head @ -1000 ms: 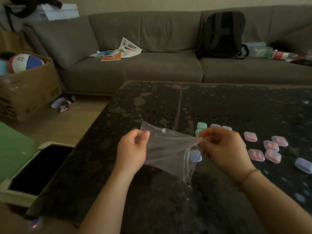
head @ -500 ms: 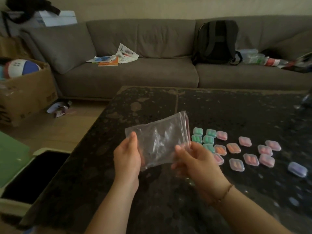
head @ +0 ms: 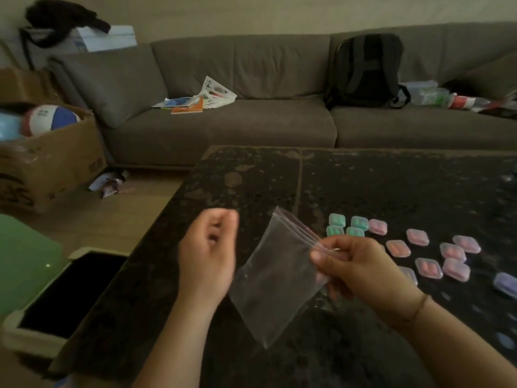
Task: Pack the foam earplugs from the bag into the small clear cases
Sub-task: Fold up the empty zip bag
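Holding the clear zip bag (head: 275, 287) by its seal edge, the right hand (head: 361, 271) pinches the strip between thumb and fingers, and the bag hangs over the dark worktop (head: 363, 180), tilted down toward the person. The left hand (head: 208, 257) is just beside the bag and apart from it, blurred, fingers loosely curled round nothing I can make out. The bag looks empty; no earplugs show through the film.

The step in hand is probably checking or finishing with the bag. To do it well, hold it up against the lighter sofa behind so any plug caught in a corner shows, run the free fingers along the bottom fold, then lay the bag down away from the cases so it hides none of them.

Count: one bag. Small cases (head: 428, 267) lie on the worktop near the right hand: four green (head: 337, 219), about eight pink or orange-filled ones, and one lilac (head: 506, 284) at the right edge. One or two more are partly hidden behind the right hand, so the total is uncertain.
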### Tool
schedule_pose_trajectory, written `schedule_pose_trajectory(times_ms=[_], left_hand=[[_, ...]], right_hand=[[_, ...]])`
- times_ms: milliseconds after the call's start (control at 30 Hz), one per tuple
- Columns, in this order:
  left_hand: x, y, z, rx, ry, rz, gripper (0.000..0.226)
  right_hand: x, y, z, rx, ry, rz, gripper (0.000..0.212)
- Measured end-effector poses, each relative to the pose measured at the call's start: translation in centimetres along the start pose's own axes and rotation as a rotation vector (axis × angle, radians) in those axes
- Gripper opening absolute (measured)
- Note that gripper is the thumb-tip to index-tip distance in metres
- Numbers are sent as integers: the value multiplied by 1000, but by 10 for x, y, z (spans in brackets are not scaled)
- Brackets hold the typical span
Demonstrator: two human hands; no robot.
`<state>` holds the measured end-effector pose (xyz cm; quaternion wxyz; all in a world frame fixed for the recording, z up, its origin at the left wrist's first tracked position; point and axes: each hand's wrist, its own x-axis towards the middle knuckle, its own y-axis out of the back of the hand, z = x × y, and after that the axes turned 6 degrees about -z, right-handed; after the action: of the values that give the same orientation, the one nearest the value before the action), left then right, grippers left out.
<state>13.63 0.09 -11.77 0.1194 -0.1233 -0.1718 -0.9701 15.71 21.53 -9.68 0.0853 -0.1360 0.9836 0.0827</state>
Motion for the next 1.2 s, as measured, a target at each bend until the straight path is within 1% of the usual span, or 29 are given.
schedule_pose_trajectory(times_ms=[67, 100, 167, 267, 333, 400, 433, 533, 633, 733, 833, 1000, 1200], left_hand=[[-5, -8, 2, -10, -25, -204, 33], [-6, -12, 1, -23, -26, -249, 27], [-8, -16, 2, -1, -51, -255, 14], [-9, -15, 2, -55, -34, -274, 15], [-9, -12, 5, -62, -30, -319, 16], [-11, -12, 7, -32, -33, -390, 15], [-13, -12, 8, -27, -35, -420, 15], [-15, -13, 9, -49, -41, -481, 14], [-16, -13, 9, -68, -46, -516, 13], [-16, -14, 8, -57, -63, -524, 11], [-15, -16, 6, -55, -50, -521, 9], [-15, -15, 4, -22, -46, -524, 11], [-14, -14, 2, -10, -53, -585, 13]], right_hand=[[1, -1, 1, -12, 4, -73, 21], [1, 0, 2, -19, -3, -99, 26], [1, 1, 4, -35, -22, -128, 32], [0, 3, 4, -86, -43, -139, 30], [-2, 2, 3, -185, 1, -76, 33], [0, -1, 2, -290, 85, 1, 37], [0, -4, 2, -295, 107, 14, 35], [2, -12, 0, -186, 104, 25, 17], [2, -13, -1, -74, 47, -11, 13], [0, -12, 0, -193, 75, -25, 10], [-2, -16, 0, -247, 135, 4, 6], [-1, -18, 2, -339, 171, 37, 9], [0, -20, 4, -339, 194, 10, 6]])
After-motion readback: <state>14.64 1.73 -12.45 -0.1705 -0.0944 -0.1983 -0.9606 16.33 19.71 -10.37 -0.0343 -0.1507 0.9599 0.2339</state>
